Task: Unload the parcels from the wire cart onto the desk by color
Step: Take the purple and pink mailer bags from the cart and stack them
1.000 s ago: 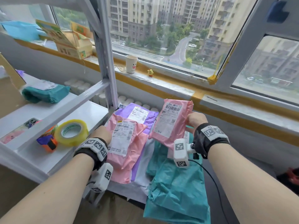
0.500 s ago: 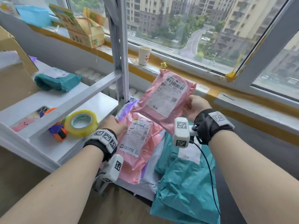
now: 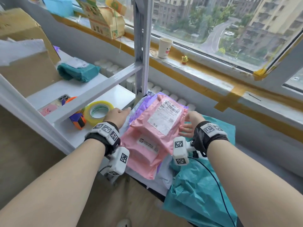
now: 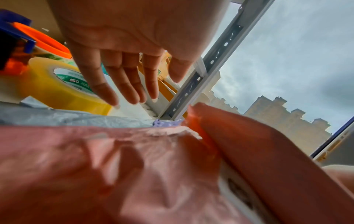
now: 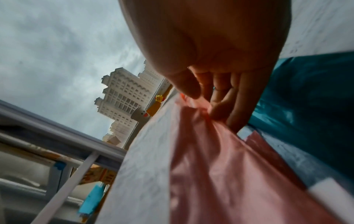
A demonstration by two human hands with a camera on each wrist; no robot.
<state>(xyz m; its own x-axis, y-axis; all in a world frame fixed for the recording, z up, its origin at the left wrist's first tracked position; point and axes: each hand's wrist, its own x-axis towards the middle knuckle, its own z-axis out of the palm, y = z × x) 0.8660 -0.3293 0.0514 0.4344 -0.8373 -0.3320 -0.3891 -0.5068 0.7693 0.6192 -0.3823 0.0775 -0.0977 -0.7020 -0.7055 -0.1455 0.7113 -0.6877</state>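
Observation:
A pink parcel (image 3: 157, 118) with a white label lies on top of a second pink parcel (image 3: 142, 151). Both rest on a purple parcel (image 3: 139, 104) and pale grey ones. My right hand (image 3: 186, 123) pinches the top pink parcel's right edge (image 5: 201, 136) between thumb and fingers. My left hand (image 3: 117, 115) hovers flat at the pile's left side, fingers straight (image 4: 122, 84), holding nothing. Crumpled teal parcels (image 3: 196, 185) lie to the right of the pile. Another teal parcel (image 3: 77, 71) sits on the white desk shelf (image 3: 114, 97). The parcels hide the cart below them.
A yellow tape roll (image 3: 98, 112), an orange and blue dispenser (image 3: 77, 119) and a phone (image 3: 54, 105) lie on the shelf by my left hand. A metal upright (image 3: 141, 46) stands behind the pile. A cardboard box (image 3: 24, 46) fills the left; a paper cup (image 3: 164, 47) stands on the sill.
My right hand lowered the labelled pink parcel from mid-air onto the other pink parcel. My left hand let go of the lower pink parcel and moved off to its left.

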